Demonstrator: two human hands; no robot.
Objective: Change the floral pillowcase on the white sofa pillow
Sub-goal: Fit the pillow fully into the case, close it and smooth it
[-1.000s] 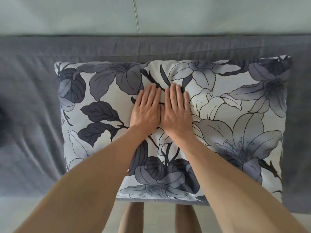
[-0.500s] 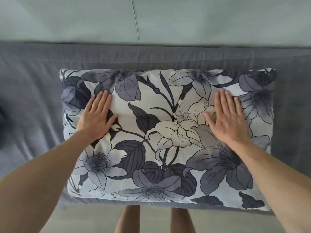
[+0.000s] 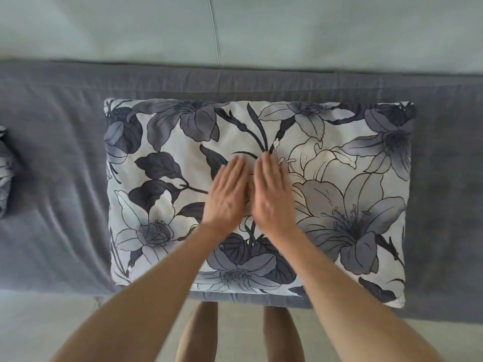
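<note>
A pillow in a floral pillowcase (image 3: 339, 178), white with grey and dark lily prints, lies flat on the grey sofa seat cover (image 3: 57, 205). My left hand (image 3: 228, 194) and my right hand (image 3: 273, 197) lie side by side on the middle of the pillow, fingers straight and pointing away from me, palms down on the fabric. Both hands are slightly blurred. The pillow inside the case is hidden.
A bundle of floral fabric (image 3: 5, 173) shows at the left edge of the seat. The pale sofa backrest (image 3: 313, 30) runs along the top. My legs (image 3: 203, 335) stand on the light floor in front of the sofa's edge.
Half a second ago my hands were spread far apart on the pillow's left and right halves; they have swept back together to the middle, where they also lay one second ago.
</note>
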